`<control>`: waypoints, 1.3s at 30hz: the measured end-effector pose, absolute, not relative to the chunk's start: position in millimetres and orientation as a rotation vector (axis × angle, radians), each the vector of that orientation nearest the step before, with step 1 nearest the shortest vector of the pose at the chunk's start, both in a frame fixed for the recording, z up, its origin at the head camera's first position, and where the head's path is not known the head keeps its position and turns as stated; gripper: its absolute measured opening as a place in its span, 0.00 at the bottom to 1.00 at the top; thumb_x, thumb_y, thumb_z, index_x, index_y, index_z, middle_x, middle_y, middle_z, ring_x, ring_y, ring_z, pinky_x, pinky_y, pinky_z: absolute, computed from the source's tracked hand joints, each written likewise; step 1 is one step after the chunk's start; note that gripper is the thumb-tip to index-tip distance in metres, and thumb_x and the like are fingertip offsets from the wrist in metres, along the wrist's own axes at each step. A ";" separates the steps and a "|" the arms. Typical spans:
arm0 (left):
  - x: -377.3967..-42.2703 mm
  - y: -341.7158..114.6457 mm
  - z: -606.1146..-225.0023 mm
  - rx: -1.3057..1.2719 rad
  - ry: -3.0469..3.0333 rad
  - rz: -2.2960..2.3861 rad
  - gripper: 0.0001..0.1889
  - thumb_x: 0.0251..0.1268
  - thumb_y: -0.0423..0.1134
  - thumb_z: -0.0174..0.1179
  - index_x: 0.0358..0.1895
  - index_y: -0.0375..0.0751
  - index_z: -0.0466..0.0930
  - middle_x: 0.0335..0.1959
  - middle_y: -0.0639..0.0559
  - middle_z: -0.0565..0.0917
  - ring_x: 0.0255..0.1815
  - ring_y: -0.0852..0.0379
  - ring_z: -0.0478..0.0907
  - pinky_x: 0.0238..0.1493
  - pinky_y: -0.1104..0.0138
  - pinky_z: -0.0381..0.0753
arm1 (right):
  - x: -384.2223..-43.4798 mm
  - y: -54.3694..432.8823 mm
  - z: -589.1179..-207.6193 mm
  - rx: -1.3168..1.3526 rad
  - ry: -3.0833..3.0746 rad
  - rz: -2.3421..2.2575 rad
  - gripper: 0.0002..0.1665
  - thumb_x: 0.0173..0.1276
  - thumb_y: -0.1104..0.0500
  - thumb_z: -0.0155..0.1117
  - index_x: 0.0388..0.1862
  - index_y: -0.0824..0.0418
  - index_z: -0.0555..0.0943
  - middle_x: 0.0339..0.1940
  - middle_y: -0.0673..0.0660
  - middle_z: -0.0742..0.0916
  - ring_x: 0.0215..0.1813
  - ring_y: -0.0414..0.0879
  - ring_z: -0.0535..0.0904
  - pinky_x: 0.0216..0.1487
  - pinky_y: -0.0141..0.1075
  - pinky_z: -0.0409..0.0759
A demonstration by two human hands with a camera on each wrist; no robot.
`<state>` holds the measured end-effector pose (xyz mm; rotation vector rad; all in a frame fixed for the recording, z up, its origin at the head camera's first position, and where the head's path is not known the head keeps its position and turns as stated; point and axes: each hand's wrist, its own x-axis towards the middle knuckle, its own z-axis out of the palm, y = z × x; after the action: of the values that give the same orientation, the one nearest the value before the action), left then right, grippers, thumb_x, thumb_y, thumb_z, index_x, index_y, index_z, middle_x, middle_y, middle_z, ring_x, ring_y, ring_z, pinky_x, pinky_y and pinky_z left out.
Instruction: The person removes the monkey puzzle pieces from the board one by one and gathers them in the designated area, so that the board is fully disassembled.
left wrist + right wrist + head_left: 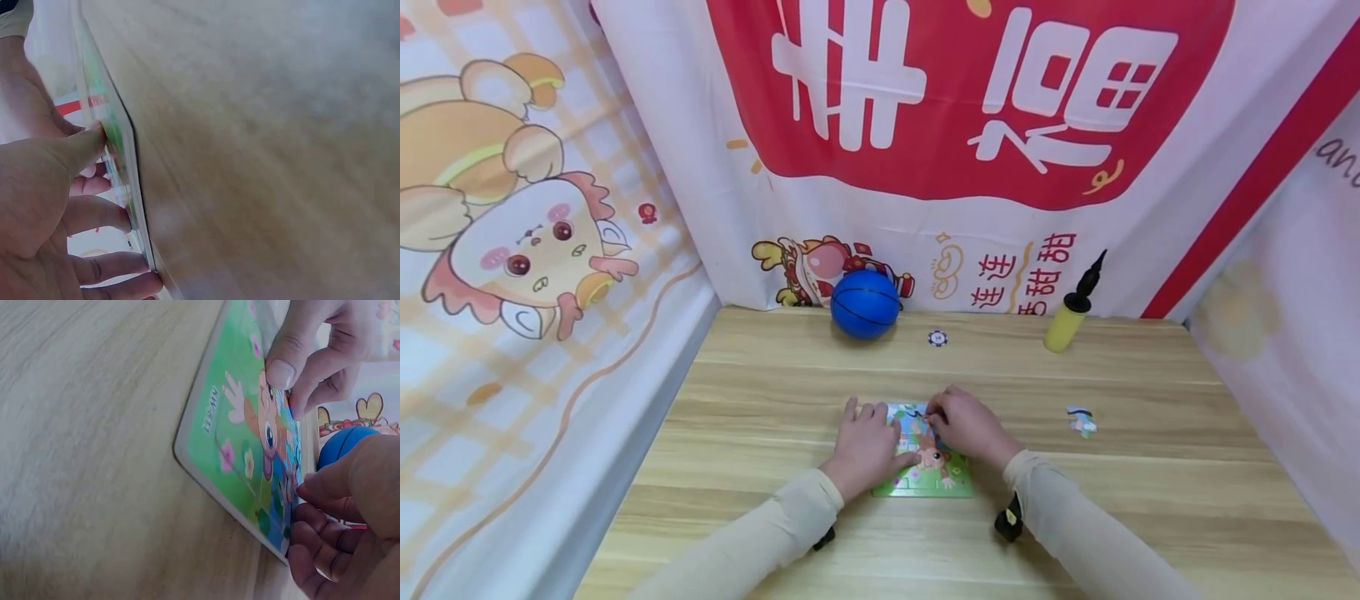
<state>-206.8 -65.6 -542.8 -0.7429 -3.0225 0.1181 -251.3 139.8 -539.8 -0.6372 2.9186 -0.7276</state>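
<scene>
A jigsaw puzzle [958, 490] with a cartoon monkey on green and blue lies flat on the table. My left hand [867, 446] rests on its left side with fingers spread; the thumb touches the picture, and other fingertips meet the edge in the left wrist view. At the upper right of the puzzle, my right hand [970, 423] has thumb and fingertips together, pinching a small puzzle piece [928, 418] low against the picture. The fingers mostly hide that piece. In the right wrist view, the curled fingers of this hand lie close to the puzzle edge.
Loose puzzle material [1082, 422] lies on the table to the right. Along the back stand a blue ball [865, 305], a round chip [937, 338] and a yellow hand pump [1066, 327]. Printed cloth [955, 200] hangs behind the table and at both sides.
</scene>
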 end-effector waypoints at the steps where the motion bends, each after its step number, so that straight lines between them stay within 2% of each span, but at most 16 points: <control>1: -206.9 -65.2 -542.4 -0.741 -3.025 0.116 0.42 0.64 0.78 0.47 0.62 0.47 0.83 0.57 0.43 0.78 0.60 0.43 0.73 0.71 0.36 0.54 | -251.3 140.5 -540.5 -0.623 2.903 -0.758 0.05 0.73 0.59 0.66 0.42 0.59 0.86 0.35 0.49 0.80 0.35 0.41 0.75 0.40 0.39 0.79; 7: -207.9 -63.1 -540.7 -0.723 -3.040 0.112 0.42 0.64 0.78 0.48 0.61 0.46 0.84 0.57 0.43 0.79 0.61 0.43 0.72 0.71 0.36 0.54 | -252.4 141.3 -539.7 -0.554 2.856 -0.843 0.04 0.73 0.59 0.66 0.41 0.59 0.84 0.36 0.50 0.79 0.36 0.43 0.75 0.41 0.39 0.79; 15: -205.8 -64.5 -538.8 -0.703 -3.024 0.120 0.42 0.63 0.78 0.48 0.57 0.44 0.86 0.54 0.44 0.80 0.59 0.45 0.74 0.70 0.38 0.58 | -255.4 140.8 -543.4 -0.471 2.799 -1.030 0.02 0.73 0.59 0.67 0.41 0.54 0.82 0.31 0.45 0.82 0.33 0.41 0.77 0.36 0.37 0.79; 23: -207.0 -63.2 -537.8 -0.709 -3.040 0.115 0.41 0.63 0.78 0.49 0.55 0.44 0.87 0.54 0.45 0.80 0.59 0.44 0.74 0.70 0.38 0.57 | -255.9 149.8 -543.9 -0.450 2.694 -1.258 0.04 0.73 0.62 0.67 0.44 0.56 0.84 0.34 0.46 0.85 0.37 0.42 0.80 0.41 0.38 0.81; 29: -208.2 -61.5 -539.4 -0.704 -3.058 0.102 0.40 0.64 0.77 0.50 0.54 0.45 0.87 0.56 0.44 0.80 0.61 0.43 0.73 0.72 0.37 0.52 | -266.0 199.1 -530.4 -0.378 2.568 -1.334 0.08 0.75 0.57 0.65 0.49 0.55 0.86 0.39 0.51 0.86 0.41 0.49 0.80 0.42 0.43 0.81; 33: -208.5 -61.0 -541.1 -0.715 -3.056 0.102 0.39 0.64 0.77 0.49 0.53 0.46 0.88 0.56 0.45 0.80 0.62 0.43 0.72 0.73 0.36 0.49 | -270.6 247.6 -521.7 -0.211 2.511 -1.282 0.13 0.77 0.54 0.62 0.54 0.56 0.84 0.42 0.54 0.86 0.43 0.52 0.79 0.43 0.46 0.80; 39: -207.8 -61.6 -539.6 -0.708 -3.058 0.127 0.39 0.64 0.77 0.49 0.52 0.47 0.88 0.55 0.45 0.80 0.62 0.43 0.72 0.73 0.36 0.47 | -267.2 296.9 -522.0 -0.112 2.547 -1.239 0.13 0.78 0.58 0.59 0.54 0.64 0.82 0.42 0.58 0.85 0.42 0.53 0.79 0.41 0.46 0.80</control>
<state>-207.8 -61.6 -539.6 -0.7079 -3.0584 0.1271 -267.2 296.9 -522.0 -0.1116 2.5475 -1.2389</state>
